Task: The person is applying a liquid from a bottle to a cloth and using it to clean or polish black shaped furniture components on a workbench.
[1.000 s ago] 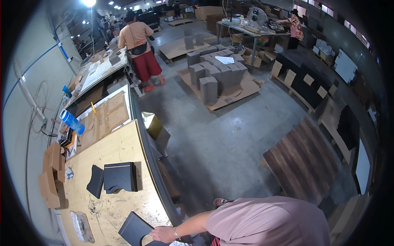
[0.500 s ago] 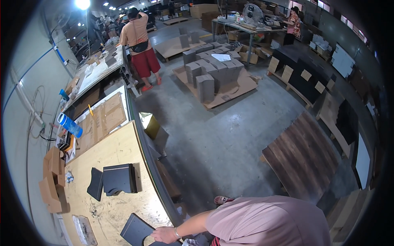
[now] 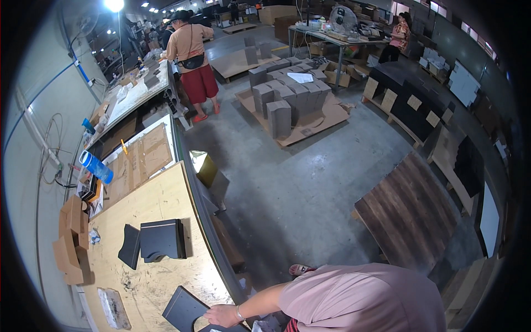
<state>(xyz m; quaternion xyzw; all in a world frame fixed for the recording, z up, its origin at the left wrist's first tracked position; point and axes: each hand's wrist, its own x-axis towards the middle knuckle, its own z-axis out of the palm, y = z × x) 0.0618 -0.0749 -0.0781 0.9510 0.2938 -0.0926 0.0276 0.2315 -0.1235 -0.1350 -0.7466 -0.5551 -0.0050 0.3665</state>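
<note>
My right hand [image 3: 222, 315] reaches over the table from the lower edge, with a band round its wrist. Its fingers curl at the curved cutout of a dark flat panel [image 3: 184, 307], apparently gripping its edge; the hand partly covers it. My left hand is out of view. Farther up the pale wooden tabletop [image 3: 155, 199] lies a short stack of similar dark panels [image 3: 160, 238] with a curved notch. Against its left side rests one more dark panel [image 3: 129, 246], set at an angle.
Left lie a clear plastic-wrapped pack [image 3: 114, 309], an open cardboard box [image 3: 71, 238] and a blue bottle [image 3: 96, 167]. A person [image 3: 191, 61] stands by the far bench. On the floor are grey stacked pieces [image 3: 290, 91] on cardboard and a wood-grain panel stack [image 3: 406, 210].
The person at the far bench has lowered a raised arm. My view has shifted slightly; my right hand stays at the same panel.
</note>
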